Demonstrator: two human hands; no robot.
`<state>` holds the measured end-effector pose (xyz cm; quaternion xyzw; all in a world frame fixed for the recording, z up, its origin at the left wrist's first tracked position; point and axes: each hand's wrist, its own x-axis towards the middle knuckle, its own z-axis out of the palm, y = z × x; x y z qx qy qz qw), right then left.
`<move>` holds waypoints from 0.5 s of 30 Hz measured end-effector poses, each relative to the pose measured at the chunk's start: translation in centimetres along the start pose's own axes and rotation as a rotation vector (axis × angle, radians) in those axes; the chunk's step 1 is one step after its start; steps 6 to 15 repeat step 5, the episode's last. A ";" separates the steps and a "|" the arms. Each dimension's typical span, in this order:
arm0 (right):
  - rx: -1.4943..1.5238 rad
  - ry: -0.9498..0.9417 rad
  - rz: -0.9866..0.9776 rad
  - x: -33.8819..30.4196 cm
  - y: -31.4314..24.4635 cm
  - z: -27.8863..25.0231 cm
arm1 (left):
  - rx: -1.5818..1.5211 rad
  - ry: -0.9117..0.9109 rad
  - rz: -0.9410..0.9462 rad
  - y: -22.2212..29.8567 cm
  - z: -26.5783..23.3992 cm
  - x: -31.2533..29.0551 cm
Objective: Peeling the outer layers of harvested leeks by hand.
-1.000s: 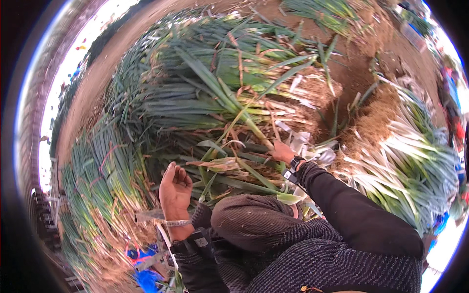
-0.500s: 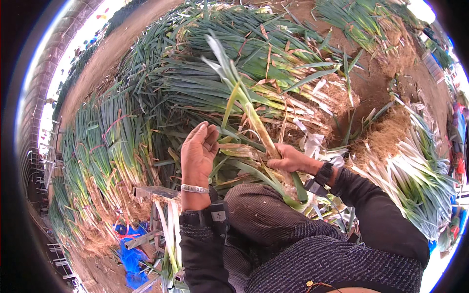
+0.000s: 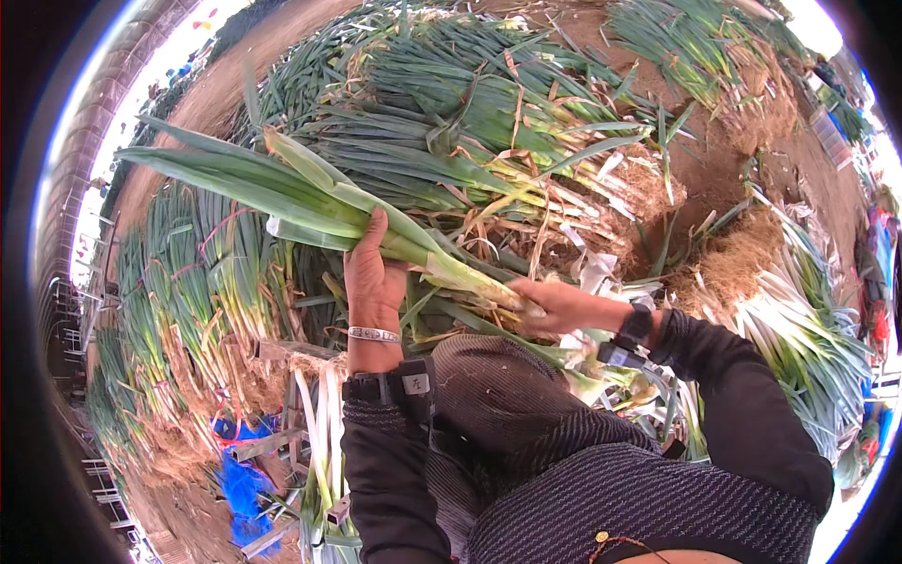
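Note:
A large green onion lies slantwise across both my hands, its green leaves pointing to the upper left. My left hand grips it from below where the leaves meet the stem, the thumb over the front. At the pale lower end of the stem my right hand is closed round it, slightly blurred. Loose leaves and peeled outer layers lie beneath the stem, just beyond my knee.
A big heap of green onions lies ahead, roots to the right. Tied bundles stand at the left. Stripped white-stemmed onions are piled at the right. A few white stalks rest by a metal frame near blue plastic.
The onion has swung from upright to slanting left, leaves toward the left. My left hand, empty before, has closed on it. A green leaf piece below my right hand no longer hangs there.

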<state>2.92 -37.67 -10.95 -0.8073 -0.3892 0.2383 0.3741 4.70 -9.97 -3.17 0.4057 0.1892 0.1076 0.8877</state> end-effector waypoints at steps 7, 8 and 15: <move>0.630 -0.058 0.011 7.8 -3.6 -1.2 | 0.059 -0.056 0.098 0.2 -0.8 -0.4; 0.630 -0.058 0.011 7.8 -3.6 -1.2 | 0.059 -0.056 0.098 0.2 -0.8 -0.4; 0.630 -0.058 0.011 7.8 -3.6 -1.2 | 0.059 -0.056 0.098 0.2 -0.8 -0.4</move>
